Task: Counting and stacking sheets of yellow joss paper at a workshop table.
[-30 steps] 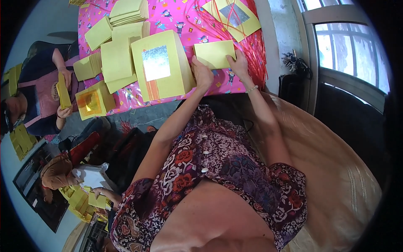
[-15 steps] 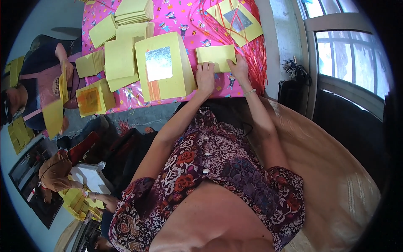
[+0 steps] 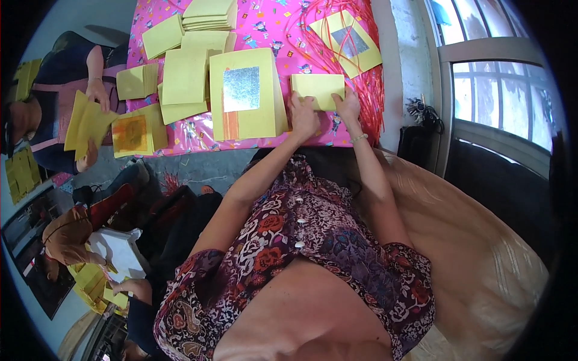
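Note:
A small stack of yellow paper (image 3: 317, 90) lies on the pink table cover in front of me. My left hand (image 3: 305, 117) is at its lower left edge, fingers bent, with the thumb toward the paper's front. At the lower right corner my right hand (image 3: 347, 109) grips the stack, thumb on top and fingers out of sight beneath or behind it. Left of my hands stands a larger pile of yellow sheets (image 3: 268, 96) bearing a silver foil square (image 3: 242, 89) and an orange-red streak.
More yellow paper piles (image 3: 183, 75) cover the table's left part. Red strings (image 3: 370, 114) hang along the right edge, partly over a yellow sheet with a silver square (image 3: 349, 43). At the left, a co-worker handles yellow sheets (image 3: 90, 123); another person's hand (image 3: 139, 290) shows lower left.
The view has shifted slightly, moving the table's things rightward. My left fingers have bent more at the paper's edge; my right hand keeps its corner. The co-worker's yellow sheets have turned.

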Demonstrator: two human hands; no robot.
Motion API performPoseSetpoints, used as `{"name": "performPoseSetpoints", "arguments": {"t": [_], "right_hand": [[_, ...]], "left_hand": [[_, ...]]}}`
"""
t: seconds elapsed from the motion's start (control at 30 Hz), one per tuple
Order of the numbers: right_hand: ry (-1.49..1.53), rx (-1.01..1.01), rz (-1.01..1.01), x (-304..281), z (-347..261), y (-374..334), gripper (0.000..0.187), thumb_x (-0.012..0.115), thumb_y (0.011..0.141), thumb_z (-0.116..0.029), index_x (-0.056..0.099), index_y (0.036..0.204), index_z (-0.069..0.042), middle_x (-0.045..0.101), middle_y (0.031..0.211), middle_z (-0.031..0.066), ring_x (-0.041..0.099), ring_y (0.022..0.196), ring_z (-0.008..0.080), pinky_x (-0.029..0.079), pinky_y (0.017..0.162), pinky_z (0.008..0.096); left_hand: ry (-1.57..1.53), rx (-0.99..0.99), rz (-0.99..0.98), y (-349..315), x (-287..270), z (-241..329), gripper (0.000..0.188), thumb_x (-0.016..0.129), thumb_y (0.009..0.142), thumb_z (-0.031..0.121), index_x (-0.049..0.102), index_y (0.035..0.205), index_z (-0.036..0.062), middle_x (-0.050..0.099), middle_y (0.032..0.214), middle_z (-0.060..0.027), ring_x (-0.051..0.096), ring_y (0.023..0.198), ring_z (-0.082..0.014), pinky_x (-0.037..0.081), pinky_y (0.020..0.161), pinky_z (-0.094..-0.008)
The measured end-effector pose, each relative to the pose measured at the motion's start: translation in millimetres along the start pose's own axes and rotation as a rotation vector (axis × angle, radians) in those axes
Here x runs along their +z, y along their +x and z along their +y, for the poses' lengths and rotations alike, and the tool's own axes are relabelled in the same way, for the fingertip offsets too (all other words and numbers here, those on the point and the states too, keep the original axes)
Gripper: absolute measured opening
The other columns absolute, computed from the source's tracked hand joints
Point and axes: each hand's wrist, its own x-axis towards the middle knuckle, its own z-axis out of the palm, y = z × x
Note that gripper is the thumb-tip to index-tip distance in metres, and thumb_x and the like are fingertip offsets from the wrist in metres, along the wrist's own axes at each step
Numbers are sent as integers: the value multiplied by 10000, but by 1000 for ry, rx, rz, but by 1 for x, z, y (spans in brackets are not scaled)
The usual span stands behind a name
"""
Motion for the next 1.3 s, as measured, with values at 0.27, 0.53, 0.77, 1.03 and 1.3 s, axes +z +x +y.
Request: {"name": "performPoseSetpoints", "arguments": {"t": [0.27,0.53,0.77,1.03,1.3], "right_hand": [[1,-50,-8,-4,-5,2,407,724,776,-335,641,1033,-31,655,925,196,629,882,352,492,774,448],[221,-67,-99,11,29,22,426,713,784,-365,650,1016,-13,660,902,194,638,849,356,496,748,452],[593,-7,-115,23,94,39,596,686,839,-392,531,1193,62,652,1009,223,648,893,296,499,803,388],[429,-355,-35,-75,-54,2,335,674,876,-195,587,1133,0,605,1013,157,615,932,264,503,800,356],[46,-965,-312,-98,-155,-66,462,766,718,-303,585,1066,-60,557,1000,91,551,944,284,462,800,388]], "left_hand": [[-332,-224,-120,17,30,-34,539,672,730,169,478,1224,72,345,1283,-435,303,1252,-537,243,1059,-548],[-227,-127,-49,12,17,-13,680,692,718,213,407,1292,-13,245,1329,-474,197,1306,-577,195,1075,-574],[-237,115,-14,4,-33,37,710,665,692,97,374,1311,-95,144,1425,-409,168,1334,-552,221,1110,-545],[-466,222,-10,-35,-135,2,318,652,784,65,603,1098,80,591,989,-137,545,935,-326,444,831,-404],[-184,215,31,-47,-177,-79,417,758,704,140,599,1088,100,556,1031,-92,502,995,-314,417,869,-416]]}}
